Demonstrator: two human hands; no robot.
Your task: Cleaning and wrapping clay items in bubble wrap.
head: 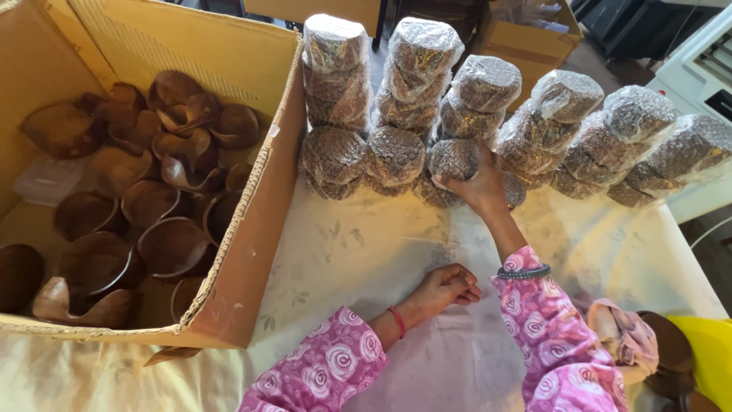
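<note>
My right hand [479,183] reaches forward and grips a bubble-wrapped round bundle [451,159] in the front row of wrapped stacks [396,114] at the back of the table. My left hand [444,288] rests on the pale cloth [366,252] with its fingers curled and nothing in it. Both arms wear pink rose-patterned sleeves; the right wrist has a dark bracelet, the left a red band.
A large cardboard box [252,229] at the left holds several dark brown wooden bowls [171,246]. More wrapped stacks [610,137] lean in a row to the right. Dark bowls [671,351] and a yellow object [713,358] lie at the lower right. Another box [526,42] stands behind.
</note>
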